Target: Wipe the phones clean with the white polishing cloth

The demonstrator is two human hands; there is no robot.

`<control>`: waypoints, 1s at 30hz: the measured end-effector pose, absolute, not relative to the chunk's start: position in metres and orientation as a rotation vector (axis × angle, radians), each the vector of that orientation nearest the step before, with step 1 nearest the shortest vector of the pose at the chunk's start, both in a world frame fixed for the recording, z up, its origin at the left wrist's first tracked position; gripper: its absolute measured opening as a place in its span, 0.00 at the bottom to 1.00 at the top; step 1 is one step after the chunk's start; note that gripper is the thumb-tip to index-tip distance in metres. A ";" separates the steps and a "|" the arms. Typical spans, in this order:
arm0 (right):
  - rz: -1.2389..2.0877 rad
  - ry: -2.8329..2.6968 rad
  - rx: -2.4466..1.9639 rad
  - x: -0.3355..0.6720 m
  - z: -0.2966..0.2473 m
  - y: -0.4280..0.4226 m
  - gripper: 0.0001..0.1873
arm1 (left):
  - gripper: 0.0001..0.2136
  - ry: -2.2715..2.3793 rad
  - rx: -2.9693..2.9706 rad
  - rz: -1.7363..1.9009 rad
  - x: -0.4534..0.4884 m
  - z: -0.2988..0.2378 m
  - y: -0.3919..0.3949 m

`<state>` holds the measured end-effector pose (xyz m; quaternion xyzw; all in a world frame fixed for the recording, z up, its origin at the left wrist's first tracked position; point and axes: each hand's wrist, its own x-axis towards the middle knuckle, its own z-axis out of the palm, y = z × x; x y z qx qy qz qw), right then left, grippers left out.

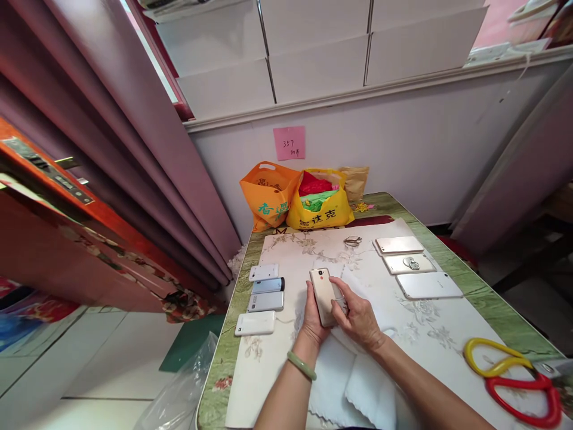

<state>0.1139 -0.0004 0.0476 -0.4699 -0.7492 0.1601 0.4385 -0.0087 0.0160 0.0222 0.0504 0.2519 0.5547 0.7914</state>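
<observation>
The smartphone [323,297] shows its back, a champagne-gold panel with rounded corners, a paler band across the top end, and a dark camera spot with a reddish round patch just below it near the top left corner. It is held slightly tilted, its top end leaning left, above the middle of the worktop [222,365]. The left hand [314,322] is closed around its left side and lower end, thumb along the edge; the right hand [358,313] has curled fingers against its right edge. A pale green bangle [301,365] circles the left wrist. Beneath the forearms a white scalloped cloth [329,382] reaches toward the near edge, over a floral mat [250,382]. By the left edge lies a column of four phones [267,301], white, pale blue and silvery; toward the right edge lie three more phones [409,263], the middle one bearing a ring holder. Scissors [510,362] with yellow and red handles lie near the near right corner. Along the far edge stand an orange bag [268,194], a yellow bag [329,218] stuffed with red and green material, and a tan pouch [357,182].
</observation>
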 end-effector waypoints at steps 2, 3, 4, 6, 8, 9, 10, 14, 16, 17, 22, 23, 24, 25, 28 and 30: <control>0.384 -1.868 -1.161 0.116 0.043 -0.004 0.27 | 0.30 0.542 0.100 1.184 -0.008 0.021 0.017; 0.393 -1.874 -1.164 0.116 0.041 -0.006 0.26 | 0.31 0.547 0.098 1.180 -0.008 0.020 0.017; 0.405 -1.879 -1.171 0.117 0.039 -0.007 0.25 | 0.31 0.551 0.100 1.178 -0.007 0.020 0.018; 0.423 -1.877 -1.193 0.116 0.036 -0.007 0.25 | 0.30 0.559 0.111 1.188 -0.007 0.021 0.017; 0.424 -1.858 -1.219 0.116 0.036 -0.005 0.27 | 0.28 0.575 0.127 1.204 -0.006 0.023 0.016; 0.422 -1.850 -1.228 0.116 0.036 -0.004 0.28 | 0.27 0.588 0.134 1.214 -0.006 0.024 0.015; 0.418 -1.845 -1.231 0.116 0.037 -0.003 0.29 | 0.27 0.600 0.141 1.222 -0.006 0.025 0.014; 0.410 -1.820 -1.274 0.119 0.043 0.001 0.26 | 0.26 0.576 0.177 1.210 -0.006 0.025 0.012; 0.412 -1.795 -1.316 0.120 0.045 0.000 0.23 | 0.27 0.556 0.186 1.190 -0.007 0.024 0.011; 0.405 -1.779 -1.335 0.121 0.046 -0.001 0.22 | 0.27 0.549 0.192 1.185 -0.008 0.023 0.011; 0.331 -1.732 -1.385 0.124 0.050 -0.002 0.27 | 0.28 0.534 0.233 1.164 -0.009 0.020 0.011; 0.322 -1.739 -1.382 0.125 0.051 -0.002 0.29 | 0.27 0.547 0.226 1.162 -0.009 0.020 0.010; 0.312 -1.742 -1.380 0.125 0.052 -0.001 0.29 | 0.27 0.562 0.216 1.161 -0.009 0.020 0.010; 0.303 -1.742 -1.381 0.126 0.053 0.000 0.29 | 0.26 0.575 0.206 1.163 -0.008 0.020 0.010; 0.283 -1.735 -1.393 0.126 0.054 0.000 0.25 | 0.25 0.594 0.192 1.180 -0.007 0.022 0.008; 0.285 -1.755 -1.383 0.125 0.053 -0.004 0.22 | 0.24 0.604 0.203 1.191 -0.006 0.024 0.006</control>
